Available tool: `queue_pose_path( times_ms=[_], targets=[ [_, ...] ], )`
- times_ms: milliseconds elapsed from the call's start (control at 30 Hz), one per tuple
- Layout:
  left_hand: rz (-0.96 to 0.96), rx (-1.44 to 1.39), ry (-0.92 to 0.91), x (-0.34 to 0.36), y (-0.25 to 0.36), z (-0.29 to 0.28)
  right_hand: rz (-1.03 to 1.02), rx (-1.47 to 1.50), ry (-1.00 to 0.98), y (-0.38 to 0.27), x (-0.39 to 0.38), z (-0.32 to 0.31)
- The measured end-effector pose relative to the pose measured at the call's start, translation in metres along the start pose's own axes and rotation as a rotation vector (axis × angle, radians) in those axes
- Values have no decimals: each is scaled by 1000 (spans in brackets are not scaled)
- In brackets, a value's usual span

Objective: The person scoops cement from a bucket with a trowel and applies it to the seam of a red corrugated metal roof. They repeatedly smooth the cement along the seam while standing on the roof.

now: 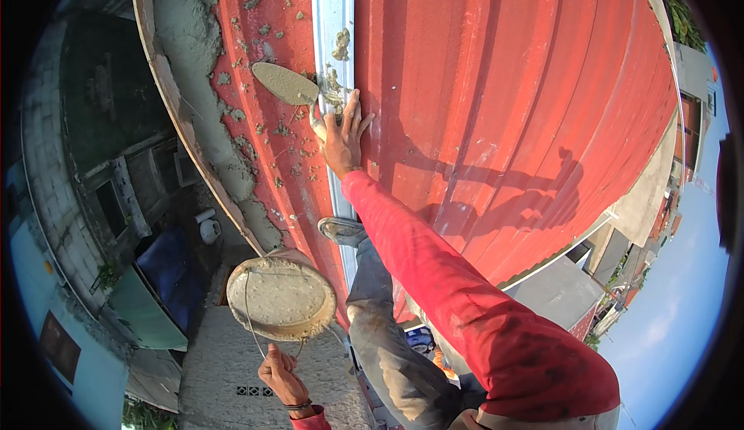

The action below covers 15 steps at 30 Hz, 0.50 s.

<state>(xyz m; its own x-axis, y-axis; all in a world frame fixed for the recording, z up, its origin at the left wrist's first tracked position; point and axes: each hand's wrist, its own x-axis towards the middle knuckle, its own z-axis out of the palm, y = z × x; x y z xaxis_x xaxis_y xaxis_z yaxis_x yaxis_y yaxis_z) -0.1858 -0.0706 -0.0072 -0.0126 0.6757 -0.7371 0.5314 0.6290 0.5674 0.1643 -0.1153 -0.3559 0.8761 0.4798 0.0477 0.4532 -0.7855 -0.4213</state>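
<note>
My right hand (345, 139) leans on the pale metal strip of the red roof, some fingers stretched over its edge. Between its thumb and palm is the handle of a mortar-coated trowel (285, 84), whose blade points left. At the lower left, my left hand (282, 376) is closed round the wire handle of a bucket (301, 258). Grey wet mortar (283, 294) fills the bucket, which stands against the roof's lower corner. A thick band of mortar (186, 42) runs along the roof's left edge, inside a thin board (167, 81).
Ribbed red roof sheets (496, 65) spread to the right, with my shadow across them. Mortar crumbs dot the left ribs. My shoe (342, 231) rests on the metal strip (333, 3). Beyond the board, the drop leads to a lower yard (201, 376) and neighbouring walls.
</note>
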Motion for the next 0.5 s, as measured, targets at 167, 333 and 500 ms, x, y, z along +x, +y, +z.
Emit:
queue_pose_path(
  times_ms=[167, 333, 500],
  targets=[
    [18, 44, -74, 0, 35, 45, 8, 17, -40, 2, 3, 0],
    [59, 170, -123, -5, 78, 99, -1, 74, -85, 0, 17, -15],
    [73, 330, -223, -19, 124, 142, -75, 321, -218, 37, 8, -68]
  ],
)
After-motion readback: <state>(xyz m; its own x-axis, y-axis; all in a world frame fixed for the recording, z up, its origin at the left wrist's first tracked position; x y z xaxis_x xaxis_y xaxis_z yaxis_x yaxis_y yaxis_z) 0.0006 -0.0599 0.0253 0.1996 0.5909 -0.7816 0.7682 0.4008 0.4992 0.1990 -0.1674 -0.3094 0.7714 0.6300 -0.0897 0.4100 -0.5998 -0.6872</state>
